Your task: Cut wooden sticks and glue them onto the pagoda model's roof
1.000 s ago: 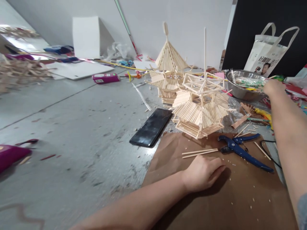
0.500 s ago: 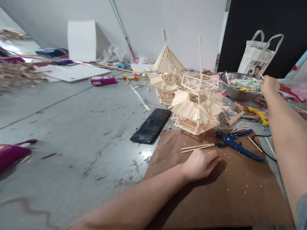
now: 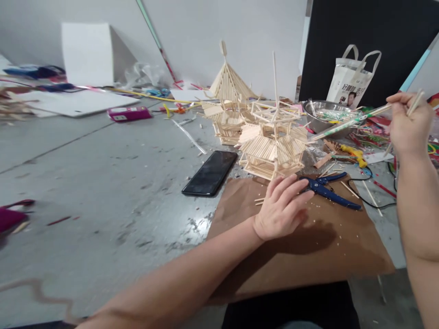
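My right hand (image 3: 410,125), raised at the right, is closed on a pair of chopsticks (image 3: 350,124) in a clear wrapper with green print. Pale stick ends stick out above its fingers. My left hand (image 3: 283,208) is open, its fingers spread over the brown cardboard (image 3: 260,269). Blue-handled cutting pliers (image 3: 331,194) lie just past its fingertips, their jaws partly hidden. Two loose sticks (image 3: 259,201) are partly covered by the left hand. Behind it stands a pavilion-like model built of sticks (image 3: 274,151), with a peaked stick model (image 3: 228,91) farther back.
A metal bowl (image 3: 329,128) of wrapped chopsticks stands at the back right before a white bag (image 3: 353,82). A black phone (image 3: 211,173) lies left of the cardboard. A yellow-handled tool (image 3: 355,155) with a black cord and scraps lie at right. A purple box (image 3: 128,114) is farther back.
My right hand has come away from the bowl, lifting the wrapped chopsticks toward me. My left hand has gone from curled on the cardboard to raised with fingers spread. The view has shifted.
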The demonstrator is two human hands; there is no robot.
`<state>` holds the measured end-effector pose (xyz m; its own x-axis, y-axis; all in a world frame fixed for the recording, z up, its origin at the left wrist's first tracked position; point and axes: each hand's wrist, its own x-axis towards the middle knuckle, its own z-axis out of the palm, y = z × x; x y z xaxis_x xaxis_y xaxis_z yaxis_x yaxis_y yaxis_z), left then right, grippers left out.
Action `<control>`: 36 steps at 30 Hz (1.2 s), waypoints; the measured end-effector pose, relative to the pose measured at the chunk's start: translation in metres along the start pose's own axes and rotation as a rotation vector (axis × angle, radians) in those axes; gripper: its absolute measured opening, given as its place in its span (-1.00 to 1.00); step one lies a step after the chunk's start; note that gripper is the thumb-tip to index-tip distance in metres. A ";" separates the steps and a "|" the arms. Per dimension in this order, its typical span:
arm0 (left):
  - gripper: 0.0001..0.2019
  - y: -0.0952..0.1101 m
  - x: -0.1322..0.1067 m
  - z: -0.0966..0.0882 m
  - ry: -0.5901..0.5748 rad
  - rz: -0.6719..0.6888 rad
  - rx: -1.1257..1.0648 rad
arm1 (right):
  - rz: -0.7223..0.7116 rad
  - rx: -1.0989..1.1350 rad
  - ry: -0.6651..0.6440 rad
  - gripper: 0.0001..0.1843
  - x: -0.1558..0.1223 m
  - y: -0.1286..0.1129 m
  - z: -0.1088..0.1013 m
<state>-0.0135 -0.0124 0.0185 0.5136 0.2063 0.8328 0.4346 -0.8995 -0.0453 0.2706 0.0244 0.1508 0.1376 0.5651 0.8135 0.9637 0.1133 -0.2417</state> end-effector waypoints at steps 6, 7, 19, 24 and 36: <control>-0.49 0.002 0.003 0.003 0.084 -0.138 0.072 | -0.318 0.251 0.191 -0.84 -0.057 -0.058 -0.030; -0.47 0.002 0.003 0.004 0.083 -0.154 0.088 | -0.359 0.269 0.222 -0.80 -0.064 -0.064 -0.033; -0.77 -0.011 0.003 -0.001 -0.218 -0.322 -0.213 | -0.472 0.282 -0.060 -0.43 -0.130 -0.075 0.017; -0.76 -0.022 0.001 0.002 -0.183 -0.417 -0.150 | -0.582 0.204 0.031 -0.43 -0.132 -0.061 0.053; -0.73 -0.030 0.006 0.000 -0.118 -0.618 -0.205 | -0.523 -0.116 -0.628 -0.56 -0.151 -0.087 0.063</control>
<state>-0.0232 0.0162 0.0252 0.2977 0.7381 0.6054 0.5318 -0.6549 0.5369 0.1520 -0.0196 0.0153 -0.4561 0.8180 0.3504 0.8899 0.4231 0.1706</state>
